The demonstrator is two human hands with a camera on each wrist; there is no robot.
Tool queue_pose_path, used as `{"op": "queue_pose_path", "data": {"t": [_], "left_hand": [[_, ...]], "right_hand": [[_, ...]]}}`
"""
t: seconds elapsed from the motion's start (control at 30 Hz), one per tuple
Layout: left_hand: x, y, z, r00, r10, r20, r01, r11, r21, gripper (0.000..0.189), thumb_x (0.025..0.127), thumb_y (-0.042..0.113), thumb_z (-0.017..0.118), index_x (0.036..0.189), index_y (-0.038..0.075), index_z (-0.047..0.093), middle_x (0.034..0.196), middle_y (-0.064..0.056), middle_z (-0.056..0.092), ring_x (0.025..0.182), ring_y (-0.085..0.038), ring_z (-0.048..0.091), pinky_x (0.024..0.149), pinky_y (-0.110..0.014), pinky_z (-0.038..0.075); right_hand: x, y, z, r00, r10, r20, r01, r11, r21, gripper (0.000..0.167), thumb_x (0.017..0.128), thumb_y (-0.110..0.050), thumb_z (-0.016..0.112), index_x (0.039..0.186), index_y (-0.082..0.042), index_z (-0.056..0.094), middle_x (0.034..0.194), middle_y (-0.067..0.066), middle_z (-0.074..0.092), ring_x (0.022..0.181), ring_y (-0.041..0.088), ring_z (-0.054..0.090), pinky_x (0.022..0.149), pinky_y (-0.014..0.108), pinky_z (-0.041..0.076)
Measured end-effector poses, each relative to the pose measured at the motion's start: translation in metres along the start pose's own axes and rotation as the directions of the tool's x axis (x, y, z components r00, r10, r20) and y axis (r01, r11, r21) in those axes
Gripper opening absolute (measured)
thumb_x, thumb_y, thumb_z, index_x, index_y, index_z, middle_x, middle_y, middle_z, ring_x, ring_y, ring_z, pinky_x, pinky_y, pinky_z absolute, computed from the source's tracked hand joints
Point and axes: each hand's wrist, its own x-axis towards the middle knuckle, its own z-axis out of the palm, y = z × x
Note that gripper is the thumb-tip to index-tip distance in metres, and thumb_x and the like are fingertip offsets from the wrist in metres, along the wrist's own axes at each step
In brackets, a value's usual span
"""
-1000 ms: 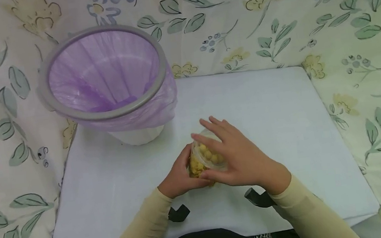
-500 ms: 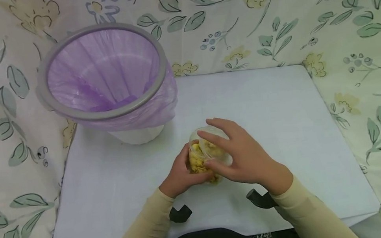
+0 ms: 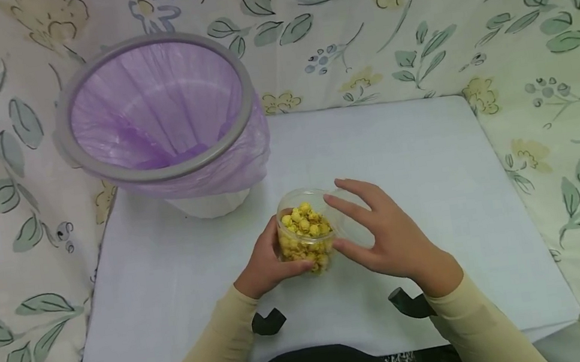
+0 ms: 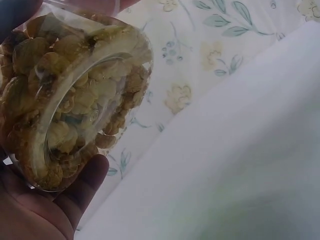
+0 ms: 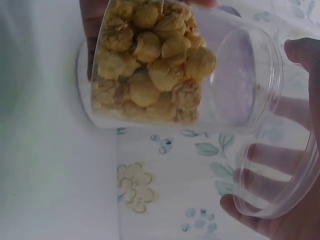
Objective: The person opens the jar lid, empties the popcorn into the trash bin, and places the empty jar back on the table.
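Observation:
My left hand [image 3: 264, 262] grips a clear plastic jar [image 3: 288, 200] around its side. Yellow popcorn [image 3: 306, 224] fills it to below the rim, and its mouth is uncovered. In the right wrist view the popcorn [image 5: 150, 65] shows through the wall, with bare space under the rim. The left wrist view looks at the jar's base [image 4: 95, 95], with my thumb and fingers around it. My right hand [image 3: 394, 234] holds the round transparent lid [image 3: 356, 234] just right of the rim. Seen from the right wrist, the lid [image 5: 277, 175] is tilted, fingers spread behind it.
A bin with a grey rim [image 3: 180, 169] and a purple liner bag [image 3: 160, 100] stands at the back left of the white table [image 3: 428, 158]. Floral cloth [image 3: 335, 18] hangs behind and at both sides. Black straps [image 3: 269, 322] show by the wrists.
The lid has come off the jar and moved right with my right hand, uncovering the popcorn. My left hand and the jar have shifted slightly left.

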Motion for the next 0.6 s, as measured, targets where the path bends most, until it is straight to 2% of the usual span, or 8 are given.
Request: {"op": "queue_pose_path", "data": {"t": [0.3, 0.47, 0.6], "left_hand": [[-0.005, -0.004, -0.002, 1.0, -0.007, -0.005, 0.007, 0.999, 0.04, 0.096, 0.079, 0.034, 0.093, 0.157, 0.018, 0.04, 0.148, -0.008, 0.053, 0.133, -0.029, 0.053, 0.112, -0.058, 0.041], [-0.006, -0.005, -0.001, 1.0, -0.017, -0.001, 0.017, 0.999, 0.028, 0.095, 0.08, 0.033, 0.093, 0.156, 0.017, 0.039, 0.147, -0.009, 0.054, 0.132, -0.028, 0.054, 0.111, -0.05, 0.044], [-0.008, -0.005, -0.002, 0.999, -0.04, -0.004, 0.04, 0.999, 0.022, 0.093, 0.08, 0.028, 0.092, 0.156, 0.018, 0.039, 0.147, -0.009, 0.054, 0.132, -0.026, 0.055, 0.11, -0.042, 0.045]], "right_hand": [[-0.028, 0.013, 0.005, 0.995, 0.103, -0.011, -0.103, 0.995, 0.006, 0.07, 0.105, -0.065, 0.044, 0.154, -0.016, 0.054, 0.157, 0.016, 0.048, 0.142, 0.036, 0.047, 0.106, 0.062, 0.047], [-0.044, 0.027, 0.015, 0.986, 0.156, -0.057, -0.156, 0.988, 0.0, 0.067, 0.106, -0.062, 0.047, 0.152, -0.013, 0.056, 0.155, 0.018, 0.049, 0.139, 0.039, 0.048, 0.101, 0.064, 0.047], [-0.06, 0.045, 0.028, 0.968, 0.237, -0.081, -0.238, 0.971, 0.001, 0.056, 0.103, -0.041, 0.062, 0.15, -0.011, 0.057, 0.154, 0.02, 0.05, 0.139, 0.043, 0.048, 0.101, 0.067, 0.045]]}}
